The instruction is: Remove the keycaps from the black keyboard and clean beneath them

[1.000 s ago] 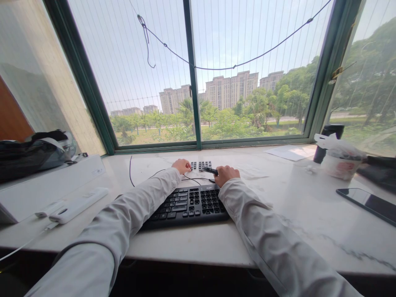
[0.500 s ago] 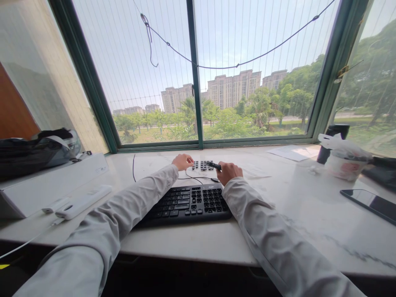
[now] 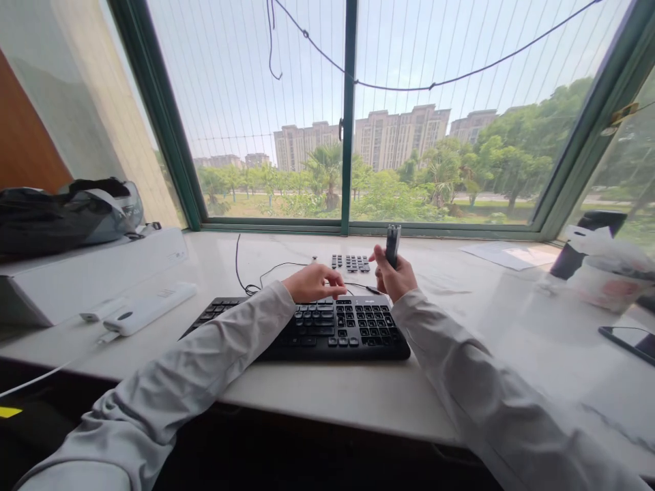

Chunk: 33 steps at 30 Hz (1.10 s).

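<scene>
A black keyboard (image 3: 358, 349) lies in front of me, and bare square sockets show in its number pad and the block beside it. My left hand (image 3: 314, 282) hovers at the keyboard's upper edge with fingers bent down together; whatever is in them is hidden. Upright in my right hand (image 3: 399, 278) is a slim black hand tool (image 3: 393, 245) with a notched top end, its exact kind unclear. That hand is just past the keyboard's top right corner. Behind the keyboard, loose black keycaps (image 3: 357, 263) lie in rows on the white counter (image 3: 327, 395).
Cables (image 3: 284, 264) run behind the keyboard. On the left are a white power strip (image 3: 153, 310) and a white box (image 3: 102, 273) under a black bag (image 3: 66, 215). To the right lie paper (image 3: 504, 255), a bagged tub (image 3: 606, 279) and a phone (image 3: 629, 341). Windows stand behind.
My left hand has moved from beside the loose keycaps back to the keyboard's upper edge. In my right hand the tool has turned from pointing left to pointing up. The view has shifted left.
</scene>
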Tool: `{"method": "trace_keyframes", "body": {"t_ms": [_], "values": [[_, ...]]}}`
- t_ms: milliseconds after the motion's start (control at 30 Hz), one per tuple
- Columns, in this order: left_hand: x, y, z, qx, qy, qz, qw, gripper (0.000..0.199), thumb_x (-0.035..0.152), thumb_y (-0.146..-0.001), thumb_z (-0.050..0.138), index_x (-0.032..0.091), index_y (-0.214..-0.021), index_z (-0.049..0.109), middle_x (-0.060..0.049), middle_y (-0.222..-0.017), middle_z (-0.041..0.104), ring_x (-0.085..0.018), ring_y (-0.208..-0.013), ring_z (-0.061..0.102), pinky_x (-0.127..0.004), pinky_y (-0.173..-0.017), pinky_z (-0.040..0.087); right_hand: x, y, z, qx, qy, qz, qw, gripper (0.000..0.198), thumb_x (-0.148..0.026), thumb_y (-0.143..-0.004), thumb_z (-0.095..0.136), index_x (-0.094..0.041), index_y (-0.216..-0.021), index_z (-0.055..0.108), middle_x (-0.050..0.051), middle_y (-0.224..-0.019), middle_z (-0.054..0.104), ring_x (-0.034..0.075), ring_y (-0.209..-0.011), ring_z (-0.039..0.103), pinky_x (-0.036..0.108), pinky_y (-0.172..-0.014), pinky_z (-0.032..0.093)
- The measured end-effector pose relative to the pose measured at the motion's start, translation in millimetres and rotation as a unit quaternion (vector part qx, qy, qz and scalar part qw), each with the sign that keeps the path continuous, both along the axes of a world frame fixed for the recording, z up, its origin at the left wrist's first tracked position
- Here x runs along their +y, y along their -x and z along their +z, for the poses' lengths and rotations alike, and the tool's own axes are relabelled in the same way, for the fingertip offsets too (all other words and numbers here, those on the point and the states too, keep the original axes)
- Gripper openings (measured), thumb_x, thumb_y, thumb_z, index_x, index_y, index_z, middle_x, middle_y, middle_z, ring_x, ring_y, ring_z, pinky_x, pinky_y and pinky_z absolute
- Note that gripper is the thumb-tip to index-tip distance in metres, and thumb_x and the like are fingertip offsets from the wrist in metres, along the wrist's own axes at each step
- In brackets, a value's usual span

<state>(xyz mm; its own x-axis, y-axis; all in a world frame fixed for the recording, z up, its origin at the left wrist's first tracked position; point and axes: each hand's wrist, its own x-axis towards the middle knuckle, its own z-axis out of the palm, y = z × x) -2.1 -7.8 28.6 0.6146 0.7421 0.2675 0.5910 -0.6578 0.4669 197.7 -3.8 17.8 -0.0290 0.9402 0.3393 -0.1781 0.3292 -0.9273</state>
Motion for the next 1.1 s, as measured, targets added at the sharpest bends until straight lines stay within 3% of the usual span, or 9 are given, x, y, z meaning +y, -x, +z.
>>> {"method": "trace_keyframes", "body": {"t_ms": [100, 200, 300, 500, 667, 833, 967, 1100], "values": [[-1.8, 6.5, -7.8, 0.035, 0.069, -0.058, 0.995, 0.032, 0.044, -0.079, 0.062, 0.013, -0.084, 0.072, -0.003, -0.072, 0.07, -0.008, -0.057, 0.053, -0.019, -0.054, 0.038, -15.0, 14.7, -0.9, 0.098, 0.067, 0.09, 0.989, 0.045, -0.06, -0.063, 0.07, -0.021, -0.069, 0.048, -0.013, -0.038, 0.022, 0.003, -0.03, 0.015, 0.02, -0.031, 0.011], [-1.2, 10.7, -14.3, 0.039, 0.055, -0.057, 0.996, 0.031, 0.043, -0.078, 0.064, 0.013, -0.083, 0.072, -0.002, -0.068, 0.068, -0.007, -0.055, 0.049, -0.018, -0.054, 0.036, -29.2, 26.3, -4.3, 0.141, 0.13, 0.145, 0.971, 0.045, -0.055, -0.064, 0.071, -0.02, -0.062, 0.043, -0.011, -0.038, 0.028, 0.004, -0.029, 0.022, 0.019, -0.03, 0.016], [-2.3, 11.5, -16.3, 0.024, 0.044, -0.068, 0.996, 0.031, 0.042, -0.078, 0.063, 0.013, -0.085, 0.073, -0.001, -0.067, 0.066, -0.006, -0.054, 0.047, -0.018, -0.054, 0.035, -38.4, 34.1, -9.4, 0.151, 0.151, 0.184, 0.959, 0.046, -0.051, -0.066, 0.072, -0.02, -0.057, 0.04, -0.009, -0.038, 0.031, 0.005, -0.031, 0.029, 0.02, -0.032, 0.025], [-14.6, 6.3, -12.6, 0.025, 0.091, -0.148, 0.984, 0.036, 0.047, -0.074, 0.066, 0.016, -0.089, 0.074, 0.0, -0.066, 0.063, -0.008, -0.059, 0.049, -0.018, -0.052, 0.033, -43.6, 41.4, -17.4, 0.139, 0.124, 0.164, 0.969, 0.047, -0.049, -0.062, 0.076, -0.018, -0.053, 0.041, -0.006, -0.042, 0.039, 0.006, -0.037, 0.037, 0.021, -0.038, 0.034], [-22.8, -2.4, -17.1, -0.038, 0.076, -0.136, 0.987, 0.033, 0.043, -0.077, 0.065, 0.013, -0.086, 0.074, 0.0, -0.063, 0.062, -0.007, -0.057, 0.049, -0.018, -0.05, 0.031, -44.3, 39.4, -14.2, 0.169, 0.094, 0.171, 0.966, 0.044, -0.047, -0.066, 0.074, -0.018, -0.056, 0.042, -0.007, -0.045, 0.038, 0.006, -0.04, 0.037, 0.02, -0.039, 0.035], [-23.7, -1.8, -14.9, -0.056, 0.082, -0.128, 0.987, 0.036, 0.044, -0.078, 0.063, 0.01, -0.079, 0.072, 0.0, -0.059, 0.061, -0.006, -0.05, 0.044, -0.019, -0.046, 0.028, -45.1, 36.3, -8.9, 0.18, 0.096, 0.159, 0.966, 0.037, -0.044, -0.066, 0.074, -0.019, -0.065, 0.047, -0.006, -0.052, 0.045, 0.008, -0.047, 0.046, 0.02, -0.045, 0.042], [-24.7, 1.9, -8.2, -0.008, 0.101, -0.156, 0.983, 0.038, 0.049, -0.076, 0.064, 0.012, -0.082, 0.073, 0.0, -0.059, 0.06, -0.006, -0.052, 0.045, -0.019, -0.048, 0.029, -46.3, 36.0, -7.3, 0.191, 0.108, 0.17, 0.961, 0.036, -0.044, -0.069, 0.072, -0.02, -0.07, 0.045, -0.009, -0.047, 0.037, 0.004, -0.037, 0.031, 0.016, -0.034, 0.027], [-27.9, 0.2, -8.7, 0.084, 0.068, -0.148, 0.983, 0.044, 0.057, -0.061, 0.073, 0.018, -0.081, 0.069, 0.004, -0.057, 0.057, -0.006, -0.05, 0.046, -0.019, -0.051, 0.031, -46.3, 37.0, -9.7, 0.19, 0.126, 0.136, 0.964, 0.041, -0.045, -0.068, 0.072, -0.02, -0.066, 0.041, -0.01, -0.044, 0.032, 0.004, -0.034, 0.025, 0.016, -0.031, 0.018]]}}
